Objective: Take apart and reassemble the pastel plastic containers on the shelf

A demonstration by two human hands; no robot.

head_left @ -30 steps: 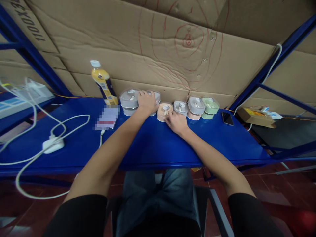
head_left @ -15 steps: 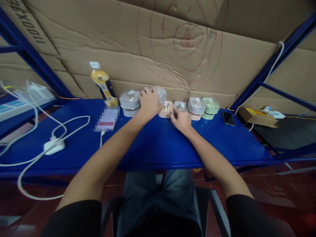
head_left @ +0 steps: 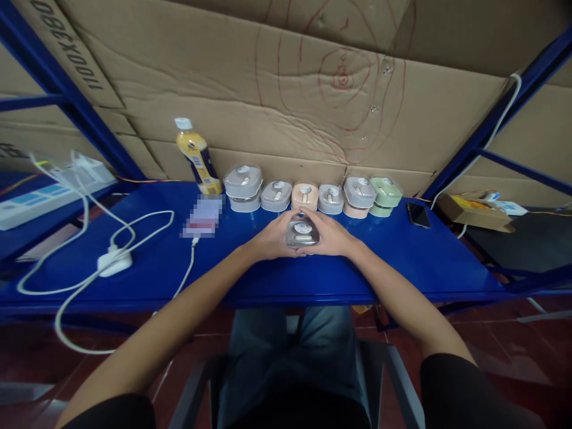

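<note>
A small grey lidded box (head_left: 302, 233) with a clear-looking top, a round label and a pale latch is held close to me, in front of the row. My left hand (head_left: 279, 237) wraps round its left side. On the other side my right hand (head_left: 331, 235) is closed on it as well, and the fingers of both hands meet around it. Just behind stand a peach box (head_left: 305, 195), a grey box (head_left: 276, 195) to its left and a smaller grey box (head_left: 331, 198) to its right.
Stacked grey boxes (head_left: 243, 183), a grey-on-peach stack (head_left: 358, 195) and a green stack (head_left: 385, 195) line the back. A yellow bottle (head_left: 198, 158), a blurred-out phone (head_left: 203, 215), a white charger (head_left: 115, 261) with looping cables and a dark phone (head_left: 419, 215) lie on the blue table (head_left: 268, 280).
My left hand has brought a grey box from the back row down towards me. My right hand has left the smaller grey box and now grips the held box too.
</note>
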